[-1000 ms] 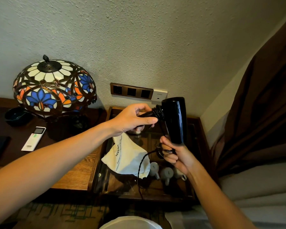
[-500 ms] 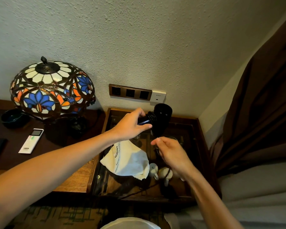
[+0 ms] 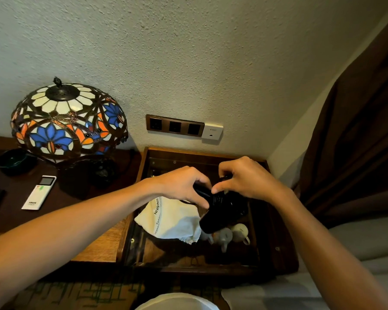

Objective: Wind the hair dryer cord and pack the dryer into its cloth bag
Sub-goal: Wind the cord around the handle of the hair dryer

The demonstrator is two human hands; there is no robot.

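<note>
The black hair dryer (image 3: 222, 212) lies tilted low over the glass-topped case (image 3: 276, 249), barrel pointing down and toward me. My left hand (image 3: 182, 186) grips its handle from the left. My right hand (image 3: 249, 180) is closed over the dryer's upper end, fingertips pinched close to the left hand's. The cord is mostly hidden under both hands. The white cloth bag (image 3: 173, 220), printed with dark lettering, lies crumpled on the glass just left of the barrel.
A stained-glass lamp (image 3: 67, 121) stands on the wooden side table at left, with a white remote (image 3: 39, 192) and a dark bowl (image 3: 14, 161) beside it. Small white cups (image 3: 231, 236) sit under the glass. Wall sockets (image 3: 175, 126) behind; brown curtain (image 3: 356, 142) right.
The dryer came down from upright in front of the sockets to a low tilt over the case. My right hand rose from below the barrel onto the dryer's top. The hanging cord loop is gone from sight.
</note>
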